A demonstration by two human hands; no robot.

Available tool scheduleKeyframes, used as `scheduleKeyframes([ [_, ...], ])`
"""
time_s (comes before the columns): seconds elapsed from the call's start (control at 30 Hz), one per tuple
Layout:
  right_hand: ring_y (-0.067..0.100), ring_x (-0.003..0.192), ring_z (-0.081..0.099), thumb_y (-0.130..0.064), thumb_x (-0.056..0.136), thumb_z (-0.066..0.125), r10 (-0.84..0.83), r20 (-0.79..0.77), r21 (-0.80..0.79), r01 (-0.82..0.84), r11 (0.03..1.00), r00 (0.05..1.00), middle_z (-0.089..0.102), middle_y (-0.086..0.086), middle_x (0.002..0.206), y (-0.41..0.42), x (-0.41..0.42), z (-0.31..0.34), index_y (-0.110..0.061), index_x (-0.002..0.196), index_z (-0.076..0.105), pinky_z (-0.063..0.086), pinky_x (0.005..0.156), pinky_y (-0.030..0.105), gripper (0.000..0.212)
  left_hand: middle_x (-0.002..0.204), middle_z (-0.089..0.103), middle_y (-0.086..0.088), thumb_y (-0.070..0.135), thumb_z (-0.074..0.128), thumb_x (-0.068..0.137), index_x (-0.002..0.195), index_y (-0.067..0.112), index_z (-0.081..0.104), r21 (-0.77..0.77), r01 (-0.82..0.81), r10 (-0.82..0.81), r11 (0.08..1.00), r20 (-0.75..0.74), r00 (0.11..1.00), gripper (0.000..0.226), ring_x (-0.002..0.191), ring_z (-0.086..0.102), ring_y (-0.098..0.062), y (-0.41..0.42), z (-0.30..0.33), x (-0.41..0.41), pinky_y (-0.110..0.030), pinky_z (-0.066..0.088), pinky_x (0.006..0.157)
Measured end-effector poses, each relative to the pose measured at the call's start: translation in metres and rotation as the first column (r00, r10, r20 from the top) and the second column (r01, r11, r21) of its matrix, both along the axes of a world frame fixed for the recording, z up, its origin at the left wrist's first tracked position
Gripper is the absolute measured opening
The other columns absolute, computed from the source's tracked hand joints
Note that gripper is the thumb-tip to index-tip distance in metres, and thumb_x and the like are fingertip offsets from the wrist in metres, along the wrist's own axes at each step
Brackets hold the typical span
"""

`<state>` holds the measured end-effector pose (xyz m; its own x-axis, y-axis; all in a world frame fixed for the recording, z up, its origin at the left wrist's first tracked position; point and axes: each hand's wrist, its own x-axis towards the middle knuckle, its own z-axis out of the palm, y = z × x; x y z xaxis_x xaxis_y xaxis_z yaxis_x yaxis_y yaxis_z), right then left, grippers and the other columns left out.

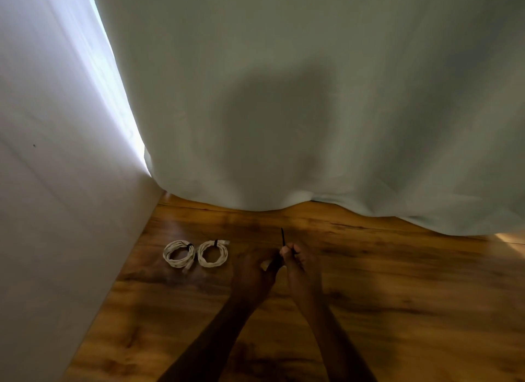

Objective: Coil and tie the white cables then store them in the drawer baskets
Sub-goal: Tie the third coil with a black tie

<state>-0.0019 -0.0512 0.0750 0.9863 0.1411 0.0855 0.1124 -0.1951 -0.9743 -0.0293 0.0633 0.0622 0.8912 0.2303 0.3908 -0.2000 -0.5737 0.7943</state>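
A: Nearest the camera, two bare forearms reach out over the glossy brown wood-grain floor [397, 296]. The left hand [252, 273] curls round a small pale bundle, seemingly a third white cable [264, 265], mostly hidden. The right hand [298, 263] pinches a thin black tie strap [283, 237], its tail sticking up.

B: And progress?

A: Two coiled white cables, each bound with a black tie, lie side by side on the floor left of the hands: one [179, 253] nearer the white wall [56, 211], the other [213, 253] just beside it. So two look finished, a third seems mid-tie; storing remains, and no drawer baskets are in view.

B: Room to move?

A: The wall hems in the left, the pale grey-green curtain [312, 97] hangs to the floor ahead, and open floor lies to the right.
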Motion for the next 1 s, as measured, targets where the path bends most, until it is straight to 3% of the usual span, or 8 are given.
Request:
scheduleKeyframes([
  [0.2, 0.014, 0.072, 0.058, -0.016, 0.101, 0.055, 0.013, -0.038, -0.018, -0.014, 1.0, 0.999, 0.061, -0.001, 0.076, 0.002, 0.002, -0.001, -0.027, 0.076, 0.059, 0.045, 0.067, 0.03, 0.028, 0.1, 0.073, 0.016, 0.034, 0.067, 0.089, 0.102, 0.029, 0.075, -0.019, 0.004, -0.006, 1.0, -0.105, 0.994, 0.017, 0.094, 0.063, 0.001, 0.006, -0.009, 0.0, -0.034, 0.054, 0.081],
  [0.33, 0.016, 0.073, 0.06, -0.022, 0.101, 0.055, 0.026, -0.069, -0.012, -0.027, 1.0, 0.997, 0.063, 0.002, 0.077, 0.003, 0.001, -0.002, -0.026, 0.077, 0.061, 0.047, 0.067, 0.031, 0.025, 0.098, 0.073, 0.015, 0.034, 0.067, 0.089, 0.1, 0.027, 0.075, -0.028, -0.005, 0.002, 1.0, -0.109, 0.994, 0.016, 0.09, 0.065, -0.003, 0.007, -0.01, -0.002, -0.037, 0.055, 0.076],
  [0.5, 0.002, 0.07, 0.061, -0.02, 0.102, 0.055, 0.028, -0.116, 0.002, -0.028, 1.0, 0.993, 0.067, 0.003, 0.08, 0.0, 0.006, 0.011, -0.011, 0.086, 0.066, 0.049, 0.064, 0.014, 0.022, 0.093, 0.073, 0.014, 0.033, 0.061, 0.092, 0.097, 0.028, 0.074, -0.084, 0.081, -0.093, 0.993, -0.141, 0.986, 0.014, 0.086, 0.067, -0.001, 0.01, -0.004, 0.001, -0.032, 0.056, 0.072],
  [0.63, 0.004, 0.062, 0.062, -0.022, 0.1, 0.059, -0.011, -0.105, -0.038, 0.007, 0.999, 0.994, 0.065, 0.0, 0.068, -0.004, 0.017, 0.027, -0.012, 0.08, 0.067, 0.053, 0.062, 0.023, 0.024, 0.088, 0.07, 0.005, 0.015, 0.061, 0.095, 0.094, 0.019, 0.069, -0.294, 0.188, -0.242, 0.937, -0.161, 0.957, 0.009, 0.081, 0.067, -0.014, 0.007, 0.011, 0.0, -0.032, 0.053, 0.069],
  [0.73, 0.01, 0.065, 0.063, -0.021, 0.099, 0.061, 0.028, -0.132, -0.042, -0.034, 0.999, 0.991, 0.067, 0.004, 0.07, -0.011, 0.022, 0.036, -0.013, 0.08, 0.07, 0.053, 0.065, 0.029, 0.022, 0.079, 0.069, 0.01, 0.008, 0.062, 0.094, 0.089, 0.018, 0.068, -0.511, 0.128, -0.293, 0.85, -0.256, 0.921, 0.013, 0.077, 0.065, -0.008, 0.009, 0.017, 0.001, -0.025, 0.051, 0.068],
  [0.8, 0.01, 0.071, 0.065, -0.022, 0.098, 0.063, 0.052, -0.134, -0.061, -0.061, 0.996, 0.99, 0.07, 0.0, 0.074, -0.015, 0.027, 0.041, -0.017, 0.082, 0.072, 0.052, 0.066, 0.026, 0.019, 0.07, 0.065, 0.014, 0.004, 0.062, 0.092, 0.085, 0.014, 0.067, -0.611, 0.044, -0.277, 0.791, -0.294, 0.915, 0.013, 0.068, 0.061, -0.002, 0.009, 0.02, 0.001, -0.02, 0.047, 0.064],
  [0.9, -0.002, 0.064, 0.06, -0.02, 0.097, 0.064, 0.082, -0.139, -0.048, -0.089, 0.995, 0.987, 0.066, -0.01, 0.067, -0.016, 0.03, 0.05, -0.02, 0.08, 0.07, 0.046, 0.06, 0.016, 0.019, 0.067, 0.064, 0.01, 0.003, 0.064, 0.09, 0.081, 0.011, 0.069, -0.671, -0.021, -0.248, 0.741, -0.302, 0.92, 0.013, 0.064, 0.058, -0.004, 0.009, 0.027, 0.002, -0.019, 0.046, 0.061],
  [1.0, 0.0, 0.062, 0.06, -0.017, 0.097, 0.063, 0.088, -0.157, 0.029, -0.084, 0.996, 0.984, 0.066, -0.004, 0.068, -0.016, 0.03, 0.056, -0.014, 0.082, 0.07, 0.046, 0.057, 0.014, 0.017, 0.068, 0.062, 0.002, 0.002, 0.064, 0.089, 0.074, 0.015, 0.071, -0.699, 0.013, -0.273, 0.715, -0.262, 0.926, 0.021, 0.062, 0.054, -0.01, 0.007, 0.035, 0.005, -0.023, 0.044, 0.061],
])
